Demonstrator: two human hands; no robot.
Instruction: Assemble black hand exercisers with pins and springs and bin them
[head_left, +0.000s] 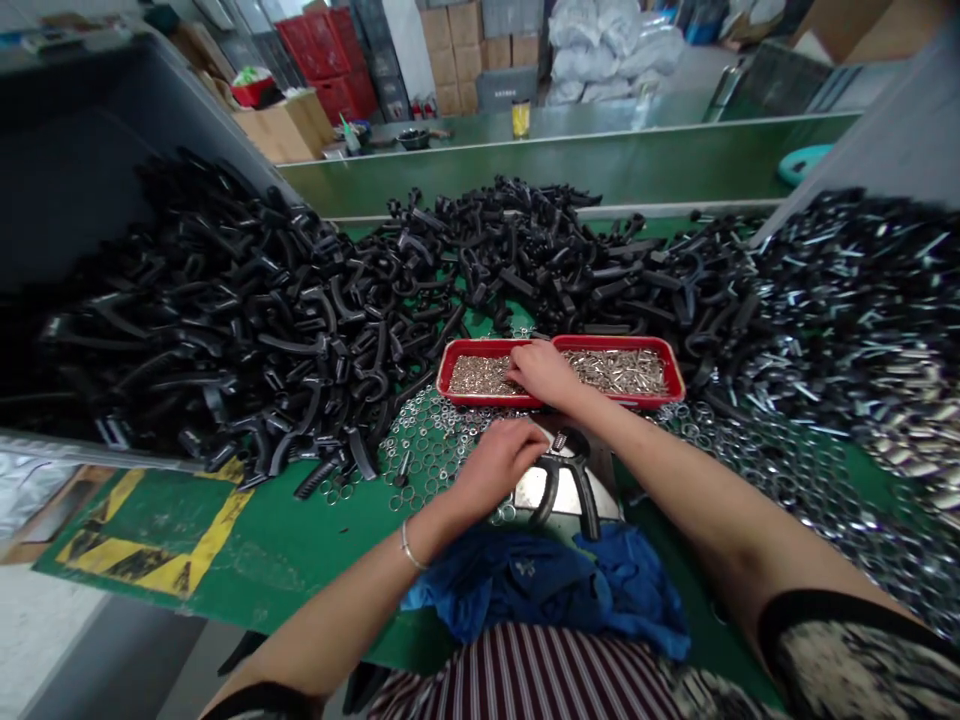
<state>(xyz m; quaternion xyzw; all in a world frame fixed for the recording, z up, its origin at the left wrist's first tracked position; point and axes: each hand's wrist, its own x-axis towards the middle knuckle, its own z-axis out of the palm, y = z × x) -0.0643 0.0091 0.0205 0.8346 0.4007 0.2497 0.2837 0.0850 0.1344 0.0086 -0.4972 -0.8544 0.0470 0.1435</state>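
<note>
A black two-handled tool (pixel 587 495) with a small metal spring or screw at its head lies over a shiny metal plate (pixel 606 470). My left hand (pixel 501 458) is closed at the left side of the tool's head, its fingertips beside the metal part. Above it, my right hand (pixel 545 372) reaches into the left red tray (pixel 442 380) with fingers bent together among tiny metal pieces (pixel 480 375). Whatever those fingertips pinch is hidden. Adjoining it, the right red tray (pixel 677 380) holds small metal pins (pixel 619 370).
Heaps of black curved handles (pixel 315 310) fill the left and back of the green table (pixel 300 540). Metal rings (pixel 427 445) are scattered around the plate. Shiny metal parts (pixel 915 380) pile up on the right. A blue cloth (pixel 525 580) lies at the front edge.
</note>
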